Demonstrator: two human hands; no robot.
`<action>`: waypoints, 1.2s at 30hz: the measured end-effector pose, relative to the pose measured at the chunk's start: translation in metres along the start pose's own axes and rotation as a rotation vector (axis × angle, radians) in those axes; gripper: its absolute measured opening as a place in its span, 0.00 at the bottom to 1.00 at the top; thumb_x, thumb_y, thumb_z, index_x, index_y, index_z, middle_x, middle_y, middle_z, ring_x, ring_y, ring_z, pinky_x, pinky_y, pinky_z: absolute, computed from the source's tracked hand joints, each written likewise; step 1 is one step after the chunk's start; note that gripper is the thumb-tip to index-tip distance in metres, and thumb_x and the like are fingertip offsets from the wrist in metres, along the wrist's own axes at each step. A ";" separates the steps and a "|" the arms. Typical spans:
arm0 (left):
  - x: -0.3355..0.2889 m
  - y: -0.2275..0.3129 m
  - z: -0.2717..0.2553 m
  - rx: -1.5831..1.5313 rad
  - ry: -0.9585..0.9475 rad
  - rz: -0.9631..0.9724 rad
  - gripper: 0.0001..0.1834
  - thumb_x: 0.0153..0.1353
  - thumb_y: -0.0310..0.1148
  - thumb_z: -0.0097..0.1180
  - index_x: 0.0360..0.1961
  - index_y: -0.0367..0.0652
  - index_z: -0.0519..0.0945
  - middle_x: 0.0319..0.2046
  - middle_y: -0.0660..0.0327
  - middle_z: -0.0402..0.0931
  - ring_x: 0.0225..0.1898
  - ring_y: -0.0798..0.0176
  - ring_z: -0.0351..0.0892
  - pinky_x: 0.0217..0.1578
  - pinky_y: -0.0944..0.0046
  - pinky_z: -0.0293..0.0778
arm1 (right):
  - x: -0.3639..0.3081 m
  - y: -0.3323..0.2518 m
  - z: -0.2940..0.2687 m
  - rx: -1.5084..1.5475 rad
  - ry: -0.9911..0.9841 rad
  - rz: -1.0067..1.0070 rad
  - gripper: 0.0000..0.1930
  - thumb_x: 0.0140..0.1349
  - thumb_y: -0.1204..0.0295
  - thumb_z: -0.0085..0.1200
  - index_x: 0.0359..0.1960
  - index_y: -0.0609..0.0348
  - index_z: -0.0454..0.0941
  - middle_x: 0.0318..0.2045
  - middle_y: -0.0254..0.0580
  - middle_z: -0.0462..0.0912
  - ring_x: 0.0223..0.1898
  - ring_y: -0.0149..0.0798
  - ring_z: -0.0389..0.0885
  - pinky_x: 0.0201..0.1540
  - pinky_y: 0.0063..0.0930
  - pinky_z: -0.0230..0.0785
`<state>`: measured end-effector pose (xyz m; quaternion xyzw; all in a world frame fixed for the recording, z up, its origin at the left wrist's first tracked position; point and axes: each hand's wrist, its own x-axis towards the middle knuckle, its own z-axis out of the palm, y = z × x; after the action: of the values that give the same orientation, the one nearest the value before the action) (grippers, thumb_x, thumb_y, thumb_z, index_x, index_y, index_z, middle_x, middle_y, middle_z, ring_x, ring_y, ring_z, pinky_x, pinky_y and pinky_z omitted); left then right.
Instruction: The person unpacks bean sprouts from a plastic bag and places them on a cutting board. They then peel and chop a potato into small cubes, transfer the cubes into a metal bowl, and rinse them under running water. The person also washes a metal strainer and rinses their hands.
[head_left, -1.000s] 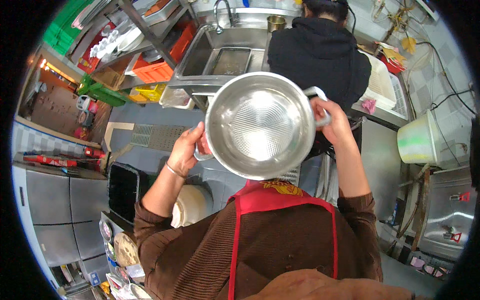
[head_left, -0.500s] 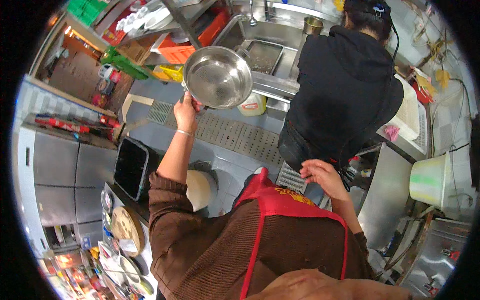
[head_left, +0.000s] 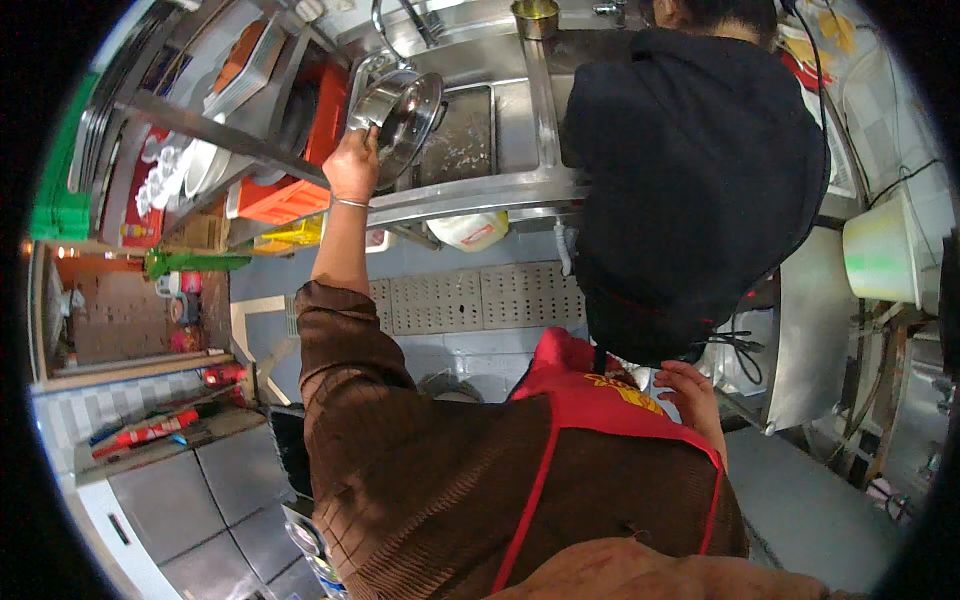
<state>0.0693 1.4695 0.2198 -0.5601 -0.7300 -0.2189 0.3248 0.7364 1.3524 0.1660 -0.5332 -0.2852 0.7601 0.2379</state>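
Observation:
My left hand (head_left: pixel 356 165) is closed on the near rim of a round stainless steel pot (head_left: pixel 412 122), holding it up over the left part of a metal sink (head_left: pixel 470 190). The pot is tilted on its side, and a small loop handle shows on its far side. Just beyond it, a curved tap (head_left: pixel 378 28) rises at the sink's back. My right hand (head_left: pixel 690 395) hangs at my waist beside the red apron (head_left: pixel 580 400), fingers loosely apart and nothing seen in them.
A co-worker in a black hoodie (head_left: pixel 690 190) stands close on my right at the sink. A metal shelf (head_left: pixel 225 135) with an orange crate (head_left: pixel 300 190) is at the left. A perforated drain cover (head_left: pixel 435 300) runs along the floor. A white tub (head_left: pixel 880 250) stands far right.
My left hand has carried the pot forward to the sink and tipped it from facing up to its side. The view has turned and moved nearer the sink. My right hand stays low.

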 end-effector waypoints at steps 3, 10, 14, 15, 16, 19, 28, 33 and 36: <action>0.029 -0.010 0.005 0.020 0.045 0.127 0.14 0.65 0.44 0.59 0.28 0.46 0.80 0.25 0.56 0.81 0.22 0.48 0.81 0.22 0.52 0.75 | -0.001 0.006 0.017 0.040 -0.028 -0.030 0.16 0.66 0.73 0.52 0.54 0.64 0.77 0.42 0.43 0.85 0.46 0.37 0.83 0.47 0.32 0.74; 0.049 -0.037 -0.007 0.110 0.002 0.223 0.15 0.65 0.44 0.59 0.26 0.47 0.77 0.25 0.55 0.81 0.21 0.47 0.81 0.22 0.52 0.75 | -0.006 0.011 0.025 0.076 -0.063 -0.077 0.18 0.66 0.72 0.51 0.55 0.64 0.76 0.45 0.45 0.84 0.48 0.39 0.82 0.48 0.33 0.73; 0.021 -0.062 -0.030 0.152 0.098 0.092 0.15 0.65 0.47 0.58 0.28 0.49 0.79 0.24 0.55 0.81 0.21 0.47 0.81 0.21 0.51 0.75 | -0.017 0.015 0.011 0.093 -0.058 -0.105 0.19 0.65 0.72 0.50 0.56 0.64 0.76 0.46 0.46 0.84 0.48 0.39 0.82 0.50 0.33 0.72; 0.010 -0.068 -0.038 0.189 0.111 0.052 0.15 0.65 0.47 0.59 0.28 0.49 0.79 0.23 0.55 0.81 0.21 0.47 0.81 0.21 0.51 0.74 | -0.022 0.018 0.005 0.081 -0.060 -0.111 0.19 0.65 0.71 0.50 0.56 0.64 0.76 0.47 0.46 0.84 0.48 0.39 0.82 0.50 0.33 0.72; -0.003 -0.075 -0.049 0.233 0.090 0.036 0.15 0.65 0.47 0.59 0.28 0.49 0.79 0.23 0.55 0.81 0.21 0.47 0.81 0.20 0.50 0.74 | -0.027 0.022 -0.002 0.070 -0.062 -0.116 0.19 0.65 0.70 0.50 0.56 0.64 0.76 0.47 0.46 0.84 0.48 0.39 0.82 0.50 0.33 0.72; -0.050 -0.090 -0.090 0.304 0.068 0.104 0.14 0.66 0.46 0.58 0.28 0.51 0.80 0.23 0.55 0.81 0.20 0.47 0.80 0.20 0.51 0.74 | -0.047 0.039 -0.028 0.048 -0.065 -0.154 0.22 0.66 0.64 0.54 0.57 0.64 0.75 0.47 0.45 0.84 0.49 0.40 0.82 0.50 0.34 0.72; -0.228 -0.028 -0.241 0.395 -0.261 0.288 0.08 0.67 0.39 0.54 0.38 0.54 0.85 0.27 0.59 0.78 0.21 0.50 0.79 0.19 0.49 0.73 | -0.136 0.121 -0.140 0.046 -0.071 -0.163 0.21 0.65 0.61 0.57 0.55 0.61 0.77 0.48 0.42 0.83 0.49 0.39 0.81 0.50 0.34 0.73; -0.320 0.088 -0.252 0.157 -0.332 0.365 0.06 0.63 0.38 0.61 0.31 0.50 0.84 0.22 0.58 0.77 0.20 0.51 0.77 0.20 0.51 0.73 | -0.193 0.163 -0.203 0.163 -0.076 -0.173 0.21 0.66 0.63 0.55 0.56 0.62 0.77 0.47 0.42 0.83 0.48 0.37 0.82 0.50 0.32 0.73; -0.363 0.179 -0.244 -0.069 -0.413 0.498 0.08 0.63 0.37 0.61 0.28 0.48 0.80 0.22 0.57 0.77 0.18 0.50 0.76 0.19 0.51 0.70 | -0.228 0.188 -0.232 0.204 0.043 -0.167 0.21 0.65 0.64 0.54 0.56 0.62 0.76 0.45 0.41 0.84 0.47 0.36 0.82 0.50 0.31 0.73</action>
<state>0.3552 1.1075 0.1199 -0.7646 -0.6132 -0.0391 0.1943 1.0175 1.1067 0.1282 -0.4967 -0.2447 0.7511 0.3595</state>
